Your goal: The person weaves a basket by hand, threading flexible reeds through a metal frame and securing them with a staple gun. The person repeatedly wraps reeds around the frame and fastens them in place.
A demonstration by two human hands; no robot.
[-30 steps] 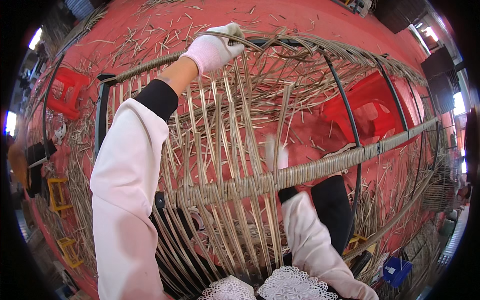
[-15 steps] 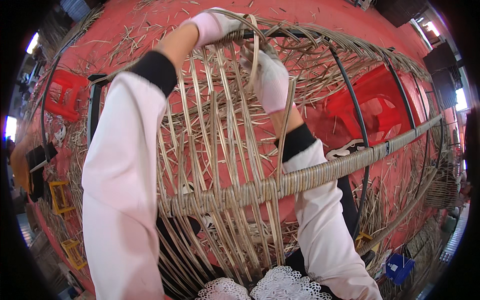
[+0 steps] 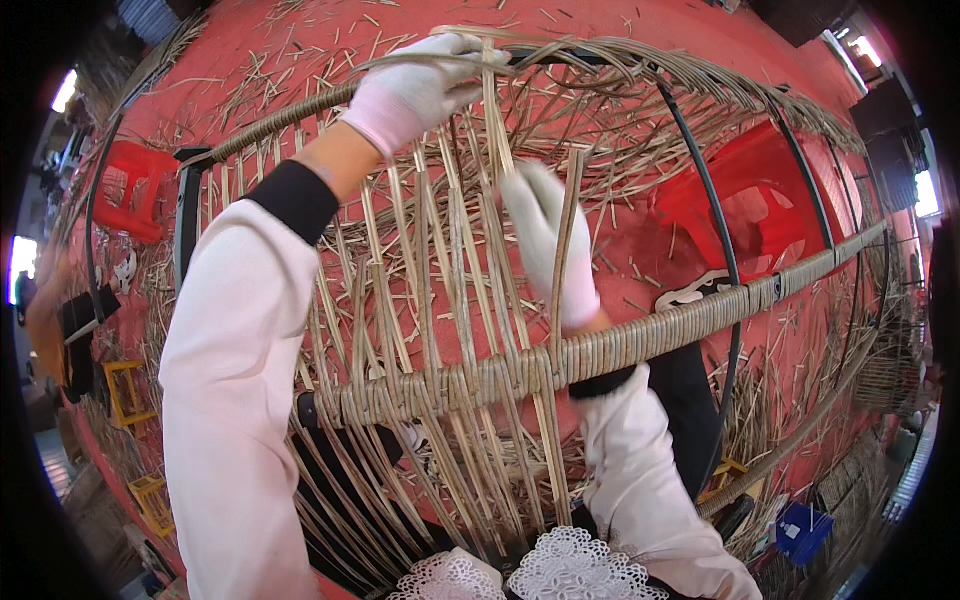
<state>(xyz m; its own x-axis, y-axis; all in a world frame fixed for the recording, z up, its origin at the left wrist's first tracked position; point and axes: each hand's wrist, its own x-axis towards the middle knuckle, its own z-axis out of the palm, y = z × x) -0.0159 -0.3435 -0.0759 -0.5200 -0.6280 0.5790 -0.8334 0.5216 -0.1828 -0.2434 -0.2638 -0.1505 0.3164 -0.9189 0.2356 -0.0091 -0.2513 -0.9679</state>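
My left hand (image 3: 420, 88), in a white and pink glove, lies over the far rail (image 3: 310, 103) of a dark metal frame. Its fingers are closed round the rail and the bundle of brown wicker strands there. A pale wicker strand (image 3: 491, 105) loops over that rail beside my left fingertips and runs down to my right hand (image 3: 550, 230). My gloved right hand, lower and to the right, pinches this strand. Several upright wicker strands (image 3: 428, 270) stretch between the far rail and the wrapped near rail (image 3: 650, 338). One free strand end (image 3: 567, 230) stands up just in front of my right hand.
Bare black bars (image 3: 705, 190) cross the frame on the right. Beyond them lies a red plastic stool (image 3: 765, 200), with another red stool (image 3: 133, 190) at the far left. Wicker scraps litter the red floor (image 3: 330, 30). Small yellow stools (image 3: 128, 395) and a blue box (image 3: 803, 533) sit at the sides.
My right hand has come down from the far rail toward me, drawing the looped strand taut. My left hand has shifted slightly and now lies over the rail bundle.
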